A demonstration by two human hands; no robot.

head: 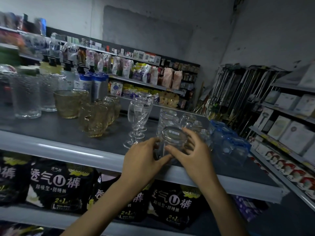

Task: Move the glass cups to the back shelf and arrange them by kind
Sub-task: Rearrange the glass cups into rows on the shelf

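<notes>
Both hands, left hand [144, 155] and right hand [192, 154], cup a clear glass [173, 139] at the shelf [68, 132] front, fingers curled round it. I'd set it gently beside the other clear glasses [185, 121], well clear of the goblets [138, 116].

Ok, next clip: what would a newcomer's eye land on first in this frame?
Probably the two bare hands, left hand and right hand, closed together around a clear glass cup at the front edge of the grey shelf. Next, the rows of glassware behind them: amber cups at the centre, stemmed glasses just to their right, tall clear tumblers at far left. Below hang black packs with bold white lettering.
</notes>
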